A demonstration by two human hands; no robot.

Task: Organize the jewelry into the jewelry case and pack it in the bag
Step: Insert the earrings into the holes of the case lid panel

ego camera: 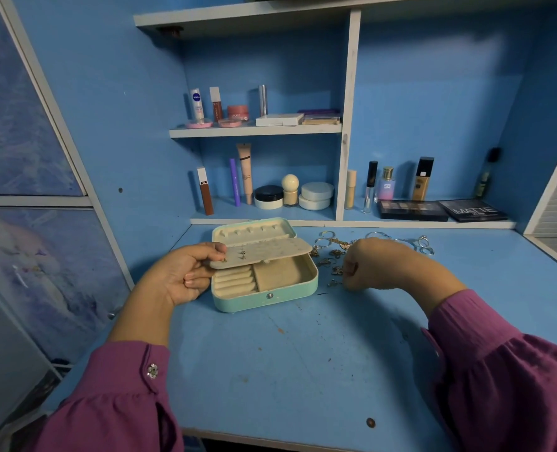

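Mint-green jewelry case [265, 296] lies open on the blue desk [303, 353], earrings half sorted.

Left hand [185, 275] pinches the corner of the cream earring flap [264, 252], holding it level over the ring rolls; a few studs [242, 255] already sit in its holes. Right hand [371, 264] curls down over the loose gold jewelry [330, 265] just beside the case, fingers closed as if picking a piece, though what it holds, if anything, is hidden. Silver rings [423, 244] lie farther right. Risks, as I judge them: tangled chains could drag neighbours along when lifted, the flap could tip and shed studs, and a small piece could slip onto the desk. No bag is in view.
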